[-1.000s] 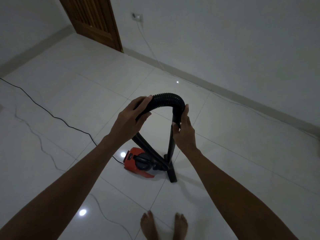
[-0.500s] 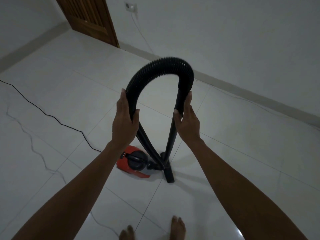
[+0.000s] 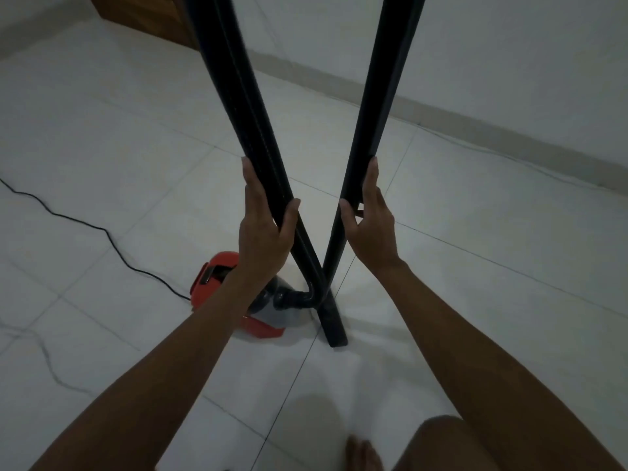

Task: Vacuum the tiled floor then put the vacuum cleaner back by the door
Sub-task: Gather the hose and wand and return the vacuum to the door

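Gripping the ribbed hose, the left hand wraps it with fingers and thumb; the right hand likewise grips the wand. Both cross just above the red vacuum on the floor. A cord trails left; the skirting runs to the door. Open tiles lie right.

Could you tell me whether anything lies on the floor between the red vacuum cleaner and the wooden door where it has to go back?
Nothing visible blocks the way. The tiled floor between the vacuum cleaner and the door shows bare; the black power cord trails off to the left, beside that path rather than across it.
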